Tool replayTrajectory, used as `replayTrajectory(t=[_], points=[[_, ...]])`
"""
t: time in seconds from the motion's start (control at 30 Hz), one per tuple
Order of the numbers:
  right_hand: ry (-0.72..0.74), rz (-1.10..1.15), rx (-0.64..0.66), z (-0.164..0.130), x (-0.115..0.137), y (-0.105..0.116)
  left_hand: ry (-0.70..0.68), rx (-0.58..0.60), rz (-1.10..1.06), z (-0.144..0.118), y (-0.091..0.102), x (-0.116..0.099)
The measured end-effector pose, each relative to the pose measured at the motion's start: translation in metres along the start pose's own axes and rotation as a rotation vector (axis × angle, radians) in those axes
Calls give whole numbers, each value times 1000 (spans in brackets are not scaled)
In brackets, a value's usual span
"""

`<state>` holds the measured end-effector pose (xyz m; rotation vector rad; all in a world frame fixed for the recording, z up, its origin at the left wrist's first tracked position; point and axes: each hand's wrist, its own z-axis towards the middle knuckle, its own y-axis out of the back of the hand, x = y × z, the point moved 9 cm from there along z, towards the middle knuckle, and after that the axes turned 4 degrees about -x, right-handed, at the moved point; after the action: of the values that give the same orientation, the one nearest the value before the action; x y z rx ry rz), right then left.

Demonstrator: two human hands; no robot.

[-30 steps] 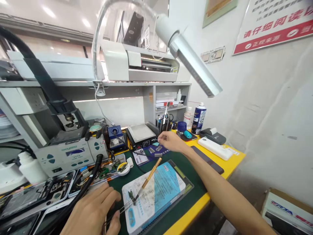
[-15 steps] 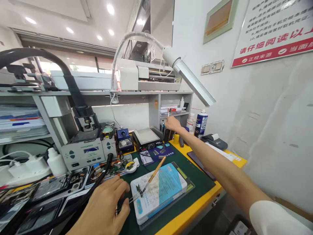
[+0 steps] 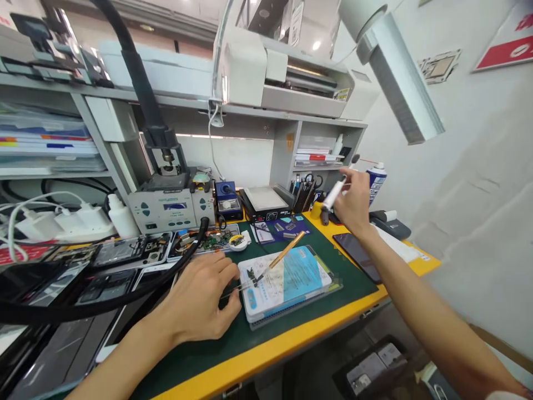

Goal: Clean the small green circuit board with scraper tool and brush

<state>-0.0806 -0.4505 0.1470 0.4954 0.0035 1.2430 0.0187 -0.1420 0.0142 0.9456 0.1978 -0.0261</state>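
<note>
My left hand point(image 3: 208, 294) is closed around thin metal tweezers point(image 3: 238, 288), whose tips reach over the edge of a white-and-blue box point(image 3: 297, 272). On that box, at the tips, sits a small dark circuit board point(image 3: 251, 274); whether they grip it I cannot tell. A tool with a golden handle point(image 3: 287, 249) lies slanted across the lid, its dark tip beside the board. Raised at the right, my right hand point(image 3: 353, 200) pinches a white-handled brush point(image 3: 334, 194) with a dark oval head, slightly blurred. Behind it are a black pen holder point(image 3: 303, 197) and a blue spray can point(image 3: 377, 183).
A black cable point(image 3: 183, 265) curves past my left forearm over several opened phones point(image 3: 104, 294). Farther back stand a grey rework station point(image 3: 172, 211) and a flat heating plate point(image 3: 266, 203). A dark phone point(image 3: 356, 255) lies on the right, below a hanging lamp point(image 3: 403, 83).
My right hand has lifted the white-handled brush away from the pen holder area, bringing it nearer. The view has tilted down. My left hand stays by the box with the tweezers.
</note>
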Motion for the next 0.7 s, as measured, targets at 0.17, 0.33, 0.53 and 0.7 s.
replayTrajectory(t=[0.17, 0.33, 0.53, 0.7], points=[[-117, 54, -61, -65, -13, 48, -19, 9, -10, -1, -6, -3], [-409, 416, -112, -139, 26, 95, -42, 5, 9, 1, -5, -6], [-566, 704, 172, -215, 91, 85, -41, 30, 36, 3, -5, -6], [-314, 604, 262, -229, 128, 64, -39, 17, 19, 3, -5, -8]])
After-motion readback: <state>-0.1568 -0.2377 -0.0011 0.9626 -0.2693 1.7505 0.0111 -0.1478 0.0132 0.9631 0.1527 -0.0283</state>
